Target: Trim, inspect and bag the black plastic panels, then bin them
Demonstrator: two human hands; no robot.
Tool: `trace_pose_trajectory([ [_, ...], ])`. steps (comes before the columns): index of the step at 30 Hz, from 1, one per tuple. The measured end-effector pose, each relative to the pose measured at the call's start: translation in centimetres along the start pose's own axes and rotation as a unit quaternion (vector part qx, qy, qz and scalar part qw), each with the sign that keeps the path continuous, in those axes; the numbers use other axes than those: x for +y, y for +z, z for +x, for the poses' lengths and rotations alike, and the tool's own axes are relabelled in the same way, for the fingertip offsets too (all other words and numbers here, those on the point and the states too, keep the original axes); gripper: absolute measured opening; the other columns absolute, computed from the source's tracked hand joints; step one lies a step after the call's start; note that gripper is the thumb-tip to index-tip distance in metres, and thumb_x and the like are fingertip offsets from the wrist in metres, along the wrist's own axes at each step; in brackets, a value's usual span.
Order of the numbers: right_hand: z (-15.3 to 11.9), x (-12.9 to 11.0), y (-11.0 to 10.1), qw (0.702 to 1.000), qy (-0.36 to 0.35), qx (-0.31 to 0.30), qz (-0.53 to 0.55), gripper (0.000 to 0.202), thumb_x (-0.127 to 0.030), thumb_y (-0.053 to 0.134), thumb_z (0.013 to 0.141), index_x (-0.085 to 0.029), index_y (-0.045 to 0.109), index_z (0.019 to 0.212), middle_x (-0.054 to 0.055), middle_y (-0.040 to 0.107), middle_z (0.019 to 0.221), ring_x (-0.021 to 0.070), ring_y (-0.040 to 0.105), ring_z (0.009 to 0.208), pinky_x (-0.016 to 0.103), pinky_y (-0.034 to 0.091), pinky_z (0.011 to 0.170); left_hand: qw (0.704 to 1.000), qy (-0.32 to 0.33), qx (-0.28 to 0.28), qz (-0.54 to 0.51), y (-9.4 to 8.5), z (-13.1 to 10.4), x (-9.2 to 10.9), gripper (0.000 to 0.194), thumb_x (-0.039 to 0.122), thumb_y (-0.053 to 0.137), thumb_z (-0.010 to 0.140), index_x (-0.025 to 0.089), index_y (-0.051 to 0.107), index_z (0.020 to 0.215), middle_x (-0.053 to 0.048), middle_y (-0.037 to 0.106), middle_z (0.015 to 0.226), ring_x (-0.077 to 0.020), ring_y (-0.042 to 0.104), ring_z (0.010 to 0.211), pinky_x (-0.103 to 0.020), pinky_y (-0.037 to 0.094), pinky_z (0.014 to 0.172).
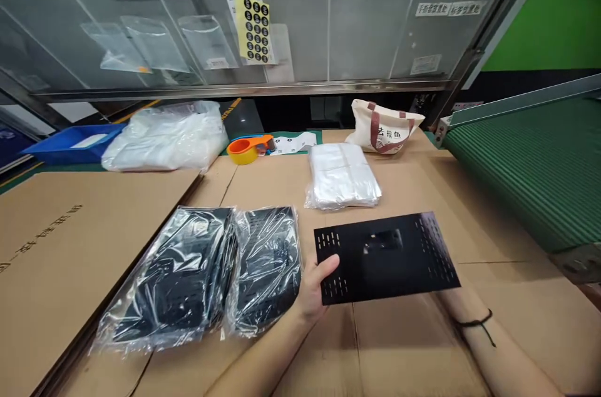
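A black slotted panel [389,265], glossy and rectangular, is raised above the cardboard and slightly tilted. My left hand [314,287] grips its left end, thumb on top and the other fingers underneath. The panel hides the fingers of my right hand [448,300], which is under its right end; only the wrist area and a dark cord bracelet [476,322] show. To the left of my left hand lie black panels in clear plastic bags, a thicker stack [178,275] and a smaller pack [267,265]. Beyond the held panel rests a stack of clear plastic bags [342,175].
Flat cardboard [94,228] is piled at the left. Along the back are a blue tray [79,143], a large plastic bag [169,134], a tape dispenser [248,148] and a canvas tote [385,128]. A green conveyor belt [530,159] borders the right side.
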State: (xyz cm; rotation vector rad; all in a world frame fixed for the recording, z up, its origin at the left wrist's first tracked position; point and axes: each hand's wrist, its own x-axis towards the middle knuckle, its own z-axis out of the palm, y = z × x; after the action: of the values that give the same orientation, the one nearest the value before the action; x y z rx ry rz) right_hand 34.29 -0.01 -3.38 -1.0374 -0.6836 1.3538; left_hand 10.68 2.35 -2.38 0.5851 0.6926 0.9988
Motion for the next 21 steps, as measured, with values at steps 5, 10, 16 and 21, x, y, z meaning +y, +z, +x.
trace_pose_trajectory([
  [5,0.7,-0.6,-1.2,0.995,0.089,0.008,0.048,0.05,-0.071,0.076,0.055,-0.024,0.075,0.071,0.005,0.077,0.077,0.0336,0.071,0.096,0.046,0.056,0.091,1.0,-0.006,-0.006,0.001,-0.4,0.0,-0.4,0.037,0.043,0.082,0.065,0.013,0.076,0.085,-0.007,0.075,0.077,-0.0201,0.07,0.07,-0.026,0.055,0.066],
  [10,0.6,-0.2,-0.8,0.985,0.141,0.074,0.072,0.029,-0.04,0.084,0.057,-0.022,0.077,0.079,0.005,0.078,0.084,0.0317,0.073,0.089,0.044,0.056,0.093,0.999,0.024,0.025,0.023,-0.7,0.6,-0.7,0.043,0.055,0.075,0.071,0.015,0.076,0.085,-0.007,0.076,0.088,-0.0253,0.07,0.092,-0.032,0.055,0.085],
  [16,0.8,-0.8,-1.0,0.982,0.125,0.088,0.109,0.018,-0.04,0.073,0.068,-0.023,0.075,0.075,0.005,0.078,0.085,0.0312,0.072,0.097,0.047,0.051,0.099,0.965,0.205,-0.011,0.161,-1.5,0.8,-1.7,0.063,0.047,0.059,0.088,0.026,0.041,0.145,-0.005,0.04,0.152,-0.0276,0.029,0.144,-0.041,0.024,0.119],
  [21,0.5,-1.0,-1.0,0.989,0.068,0.067,0.115,0.022,-0.046,0.075,0.066,-0.025,0.075,0.073,0.003,0.076,0.07,0.0319,0.072,0.095,0.048,0.05,0.101,0.94,0.238,-0.04,0.24,-1.8,0.1,-2.1,0.092,0.048,0.075,0.073,0.022,0.031,0.15,-0.008,0.025,0.159,-0.0326,0.015,0.147,-0.045,0.009,0.122],
])
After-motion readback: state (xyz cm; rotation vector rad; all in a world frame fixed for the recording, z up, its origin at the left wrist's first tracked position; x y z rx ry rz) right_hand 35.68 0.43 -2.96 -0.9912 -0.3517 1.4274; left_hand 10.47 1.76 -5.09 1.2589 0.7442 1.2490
